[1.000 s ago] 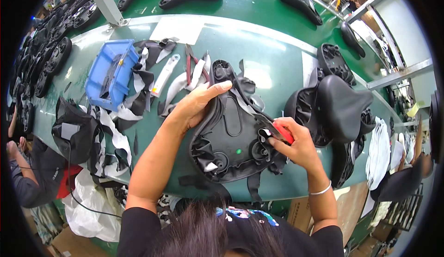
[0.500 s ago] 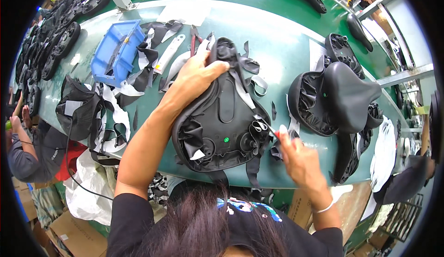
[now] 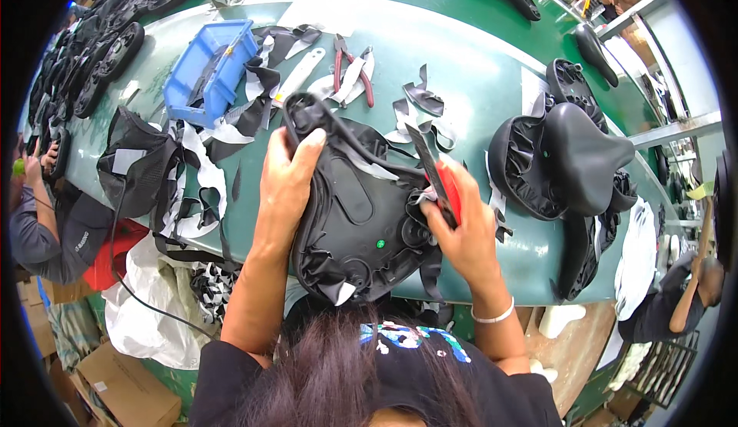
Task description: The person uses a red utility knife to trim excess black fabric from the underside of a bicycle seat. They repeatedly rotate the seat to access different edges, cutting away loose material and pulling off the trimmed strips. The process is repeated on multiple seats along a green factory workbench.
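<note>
Since 0.5 s ago, the upturned black saddle has swung so its nose points toward the upper left, and the right hand has come in against its right edge. That hand is closed around a red-handled knife, its blade angled up and away over the tabletop, while the thumb seems to press a pale fold of the cover; the blade therefore looks clear of the material for now, the edge being handled with the fingers instead. Narrowed around the saddle, the left hand has its thumb over the rim near the nose. The saddle is in front of the person, at the near side of the green table. Beyond it lie curled offcuts, red-handled pliers and a white-handled tool, with a blue bin farther left. On the right sit more saddles beside folded white material. 1 co-worker is at the left and another at the right; a white bag and a cardboard box rest below.
</note>
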Tool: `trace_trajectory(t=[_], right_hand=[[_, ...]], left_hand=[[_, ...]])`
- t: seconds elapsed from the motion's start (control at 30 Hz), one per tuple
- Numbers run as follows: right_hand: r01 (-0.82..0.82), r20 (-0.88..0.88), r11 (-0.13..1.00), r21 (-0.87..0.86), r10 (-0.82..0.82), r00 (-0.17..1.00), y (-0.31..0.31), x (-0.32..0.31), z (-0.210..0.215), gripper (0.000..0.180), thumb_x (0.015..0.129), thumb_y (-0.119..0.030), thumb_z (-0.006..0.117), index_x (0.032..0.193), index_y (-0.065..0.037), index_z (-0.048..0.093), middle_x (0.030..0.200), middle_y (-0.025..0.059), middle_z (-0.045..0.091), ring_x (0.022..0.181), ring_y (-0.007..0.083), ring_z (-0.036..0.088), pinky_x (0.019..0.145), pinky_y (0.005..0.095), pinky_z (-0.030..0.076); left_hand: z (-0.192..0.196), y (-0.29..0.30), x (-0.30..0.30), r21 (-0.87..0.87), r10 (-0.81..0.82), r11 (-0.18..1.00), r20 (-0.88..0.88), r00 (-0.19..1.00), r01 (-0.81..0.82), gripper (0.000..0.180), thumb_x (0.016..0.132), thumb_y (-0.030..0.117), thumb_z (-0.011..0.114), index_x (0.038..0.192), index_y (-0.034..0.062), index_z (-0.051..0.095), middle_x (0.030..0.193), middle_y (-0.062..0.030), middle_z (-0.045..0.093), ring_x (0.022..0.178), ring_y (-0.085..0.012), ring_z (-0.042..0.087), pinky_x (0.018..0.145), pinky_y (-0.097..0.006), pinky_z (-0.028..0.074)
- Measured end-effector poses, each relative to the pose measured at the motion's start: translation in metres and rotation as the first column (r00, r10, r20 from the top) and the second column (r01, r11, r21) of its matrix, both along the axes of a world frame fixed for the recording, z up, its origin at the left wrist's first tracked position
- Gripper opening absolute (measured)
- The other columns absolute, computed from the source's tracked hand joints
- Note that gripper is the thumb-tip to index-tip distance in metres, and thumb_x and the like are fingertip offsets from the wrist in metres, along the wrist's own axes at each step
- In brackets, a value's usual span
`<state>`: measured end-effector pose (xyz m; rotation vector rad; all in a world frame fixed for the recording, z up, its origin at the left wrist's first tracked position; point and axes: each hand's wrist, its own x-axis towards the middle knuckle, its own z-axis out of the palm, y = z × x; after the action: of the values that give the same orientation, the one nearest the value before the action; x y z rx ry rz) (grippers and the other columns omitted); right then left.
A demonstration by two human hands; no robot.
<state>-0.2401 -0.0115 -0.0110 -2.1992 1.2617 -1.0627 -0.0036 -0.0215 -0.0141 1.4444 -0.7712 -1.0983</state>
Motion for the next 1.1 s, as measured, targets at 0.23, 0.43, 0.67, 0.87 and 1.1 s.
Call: trace_trajectory(t=[0.23,0.43,0.67,0.87,1.1], right_hand=[[0.109,0.417,0.864,0.492,-0.344,0.841,-0.02,-0.031,0.011,0.039,0.082,-0.001,0.062,0.119,-0.003,0.05,0.088,-0.0002,0.052,0.064,0.0033,0.049,0.054,0.0186,0.041],[-0.045,0.103,0.984,0.17,0.028,0.994,-0.004,-0.017,0.026,0.051,0.084,-0.007,0.065,0.131,0.0,0.045,0.104,0.0152,0.064,0.085,0.0232,0.066,0.074,0.0312,0.052],[-0.062,-0.459,0.995,0.08,0.092,0.884,0.005,-0.052,0.013,0.06,0.081,-0.006,0.063,0.138,-0.017,0.045,0.076,0.0063,0.057,0.056,0.025,0.058,0.047,0.0367,0.045],[0.199,-0.567,0.941,0.275,-0.008,0.823,0.069,-0.03,0.019,0.058,0.085,-0.004,0.059,0.139,-0.01,0.041,0.082,0.0159,0.061,0.059,0.0351,0.057,0.053,0.043,0.044],[0.235,-0.615,0.96,0.154,-0.093,0.783,0.01,-0.016,0.035,0.049,0.088,-0.01,0.055,0.136,-0.011,0.044,0.083,0.015,0.066,0.06,0.0353,0.06,0.05,0.0414,0.043]], left_hand=[[-0.001,0.008,0.016,-0.207,0.102,0.949,0.916,0.389,0.238,0.06,0.079,0.031,0.072,0.127,0.0025,0.049,0.116,-0.014,0.055,0.117,-0.0287,0.045,0.102,-0.04,0.033],[0.004,-0.026,-0.053,-0.086,-0.256,0.617,0.918,0.303,0.782,0.025,0.067,0.009,0.064,0.091,0.0066,0.062,0.083,-0.008,0.062,0.088,-0.0258,0.057,0.074,-0.037,0.037],[0.009,-0.038,-0.054,-0.12,-0.464,0.641,0.726,0.508,0.758,0.016,0.082,0.022,0.064,0.079,0.0061,0.066,0.069,-0.0054,0.059,0.065,-0.0216,0.049,0.066,-0.032,0.035],[0.009,-0.042,-0.03,-0.443,-0.453,0.878,-0.642,0.619,0.182,0.021,0.087,0.022,0.057,0.083,0.0019,0.063,0.065,0.0008,0.053,0.06,-0.0081,0.046,0.055,-0.024,0.035],[0.032,-0.052,-0.042,-0.375,-0.073,0.602,0.853,0.517,0.705,0.03,0.072,0.01,0.066,0.1,0.0024,0.058,0.087,-0.009,0.058,0.077,-0.0223,0.057,0.071,-0.036,0.047]])
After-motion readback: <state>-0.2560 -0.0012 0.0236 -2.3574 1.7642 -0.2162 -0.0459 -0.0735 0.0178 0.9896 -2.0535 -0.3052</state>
